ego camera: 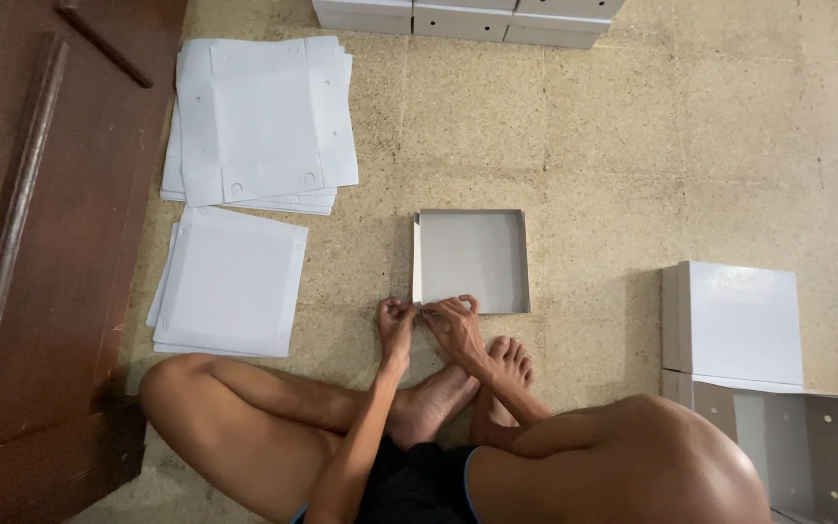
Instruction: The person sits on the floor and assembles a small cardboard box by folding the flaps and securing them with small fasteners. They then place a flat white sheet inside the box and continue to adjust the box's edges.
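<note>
While seated cross-legged, a person folds a grey cardboard tray (471,260).
Left hand (396,324) and right hand (452,323) both pinch its near-left corner; tray lies just beyond.

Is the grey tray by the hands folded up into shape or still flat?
Folded up: the shallow cardboard tray has raised walls on all sides, open top, nothing inside. Both hands pinch its near-left corner.

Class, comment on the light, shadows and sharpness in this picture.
Head view: soft, even indoor light; faint shadows under the legs and inside the tray; mild sheen on the white box; both hands sharp; slight wide-angle bending at the edges.
</note>
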